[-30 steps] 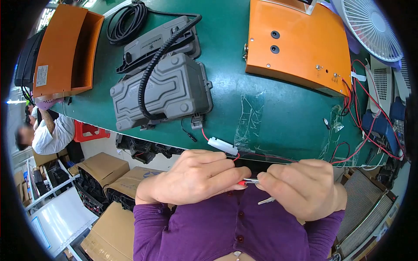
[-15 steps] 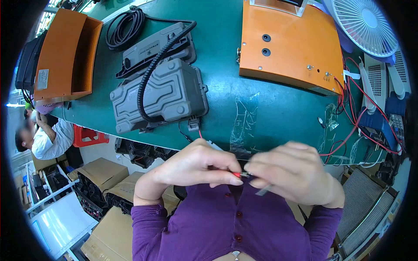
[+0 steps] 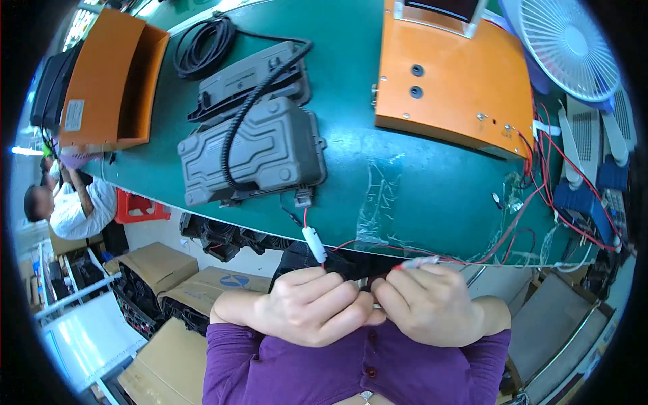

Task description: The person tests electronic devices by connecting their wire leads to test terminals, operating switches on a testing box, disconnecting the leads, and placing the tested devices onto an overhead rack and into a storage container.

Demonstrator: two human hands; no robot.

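My left hand (image 3: 314, 307) is closed, fingers curled, in front of the purple shirt. A short red wire runs down to it from a white inline holder (image 3: 314, 244); what its fingertips pinch is mostly hidden. My right hand (image 3: 432, 307) is closed too, its fingertips meeting the left ones. A small piece with a red end and a pale, clear-looking part (image 3: 417, 262) sticks out above the right index finger. Small metallic glints show between the hands. The holder hangs at the table edge, wired to a grey ribbed case (image 3: 253, 152).
On the green table (image 3: 344, 88) stand an orange box (image 3: 455, 81), a second open orange housing (image 3: 101, 81), a coiled black cable (image 3: 202, 50) and a white fan (image 3: 574, 44). Red wires (image 3: 540, 182) trail along the right. Cardboard boxes (image 3: 158, 263) and another person (image 3: 77, 209) are at left.
Both hands have drawn closer together and moved slightly lower, fingers now curled inward. The red-ended piece shows above the right hand instead of between the hands. The white holder has come into clear view.
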